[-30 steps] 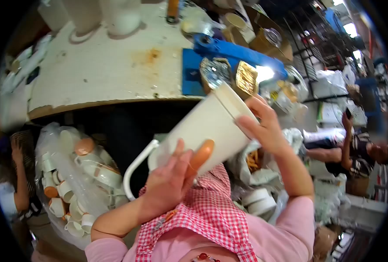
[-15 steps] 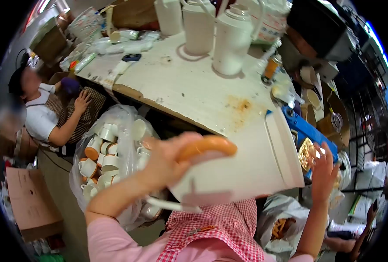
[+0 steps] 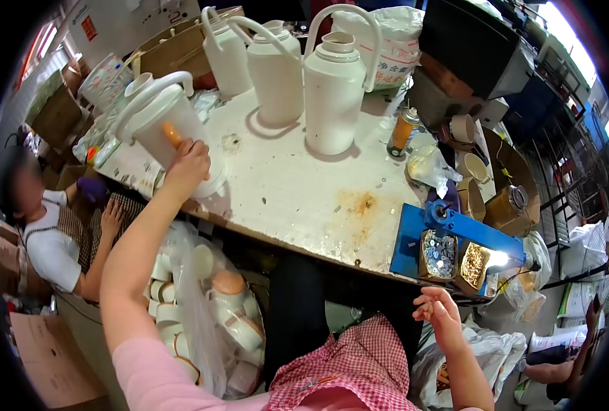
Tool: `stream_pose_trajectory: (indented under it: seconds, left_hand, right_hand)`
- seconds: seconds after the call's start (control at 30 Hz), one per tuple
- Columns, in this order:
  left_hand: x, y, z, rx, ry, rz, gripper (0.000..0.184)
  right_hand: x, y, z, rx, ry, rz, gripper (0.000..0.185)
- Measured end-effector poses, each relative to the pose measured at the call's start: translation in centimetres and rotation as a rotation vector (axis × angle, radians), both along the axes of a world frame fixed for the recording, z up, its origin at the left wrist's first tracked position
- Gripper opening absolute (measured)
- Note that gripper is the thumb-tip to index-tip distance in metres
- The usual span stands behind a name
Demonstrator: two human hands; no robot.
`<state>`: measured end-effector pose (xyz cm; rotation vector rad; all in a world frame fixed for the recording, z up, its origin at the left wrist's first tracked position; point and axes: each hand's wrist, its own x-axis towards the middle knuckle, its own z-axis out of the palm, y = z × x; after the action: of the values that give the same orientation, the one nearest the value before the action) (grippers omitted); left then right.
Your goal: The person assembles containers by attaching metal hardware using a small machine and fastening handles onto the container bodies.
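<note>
Moved the white cylindrical plastic jug (image 3: pixel 186 123) to the upper left, at the white-topped table (image 3: pixel 284 198), leaving it to one hand; could not tell whether set down. Gripped its orange handle (image 3: pixel 172 133) in the curled left hand (image 3: pixel 190 163). Held the right hand (image 3: pixel 441 313) half spread and empty, lower right. Read "净含量" on the red-printed white plastic sack (image 3: pixel 399 42), upper centre.

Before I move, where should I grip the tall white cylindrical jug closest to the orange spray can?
I'd take the crown of its white arched handle, coming down from above with the empty right hand. The tall white cylindrical jug stands upright, and the arch rises clear over its narrower neck, so a grip should fit beneath.
</note>
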<state>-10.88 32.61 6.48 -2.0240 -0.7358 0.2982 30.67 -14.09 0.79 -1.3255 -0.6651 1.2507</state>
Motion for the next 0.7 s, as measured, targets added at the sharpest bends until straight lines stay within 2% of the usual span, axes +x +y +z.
stream_pose_trajectory:
  seconds: [0.07, 0.17, 0.2, 0.23, 0.27, 0.33, 0.37, 0.4, 0.5, 0.53, 0.57, 0.6, 0.63, 0.7]
  left_hand:
    - [1.3, -0.7, 1.5, -0.024, 0.026, -0.044, 0.027]
    - [7.4, -1.5, 3.5, -0.362, -0.465, -0.321, 0.052]
    - [10.8, -0.6, 4.2, -0.442, -0.622, -0.351, 0.064]
    - [14.4, 1.1, 4.7, -0.423, -0.802, -0.532, 0.064]
    - [18.1, 4.6, 4.7, -0.336, -0.899, -0.761, 0.062]
    - [24.4, 7.6, 6.9, -0.066, -0.980, -0.663, 0.057]
    - [27.9, 9.5, 7.8, -0.138, -0.967, -0.407, 0.057]
    - [29.9, 9.0, 8.7, -0.150, -1.061, -0.299, 0.048]
    - [30.7, 8.1, 9.9, -0.262, -0.957, -0.227, 0.041]
    - [29.5, 6.9, 10.3, -0.229, -0.824, -0.305, 0.036]
    - [28.0, 5.1, 11.0, -0.186, -0.690, -0.384, 0.031]
    - [26.4, 2.0, 11.3, -0.130, -0.684, -0.414, 0.027]
    - [24.4, -0.6, 10.8, -0.101, -0.732, -0.545, 0.024]
    - [20.0, -6.9, 10.9, -0.074, -0.849, -0.731, 0.017]
  right_hand:
    - [0.0, 0.0, -1.2, -0.055, 0.025, -0.015, 0.042]
    - [-1.3, 0.8, -3.5, -0.106, 0.122, 0.007, 0.043]
    - [-2.0, 1.0, -4.0, -0.127, 0.160, 0.029, 0.043]
    - [-2.6, 1.7, -4.5, -0.149, 0.193, 0.085, 0.043]
    - [-3.2, 2.3, -4.9, -0.126, 0.163, 0.140, 0.043]
    - [-4.2, 2.2, -4.6, -0.123, 0.195, 0.199, 0.044]
    - [-4.4, 1.8, -4.3, -0.148, 0.252, 0.170, 0.046]
    - [-4.0, 1.4, -4.5, -0.129, 0.248, 0.159, 0.050]
    - [-3.5, 0.9, -4.6, -0.181, 0.236, 0.054, 0.045]
    - [-3.4, 1.1, -4.8, -0.188, 0.204, 0.007, 0.035]
    - [-3.2, 1.6, -5.6, -0.181, 0.209, 0.011, 0.035]
    - [-3.0, 2.3, -6.9, -0.105, 0.095, 0.066, 0.041]
    - [-3.5, 3.2, -6.7, -0.031, -0.020, 0.118, 0.048]
    - [-6.0, 5.8, -5.5, 0.179, 0.072, 0.022, 0.050]
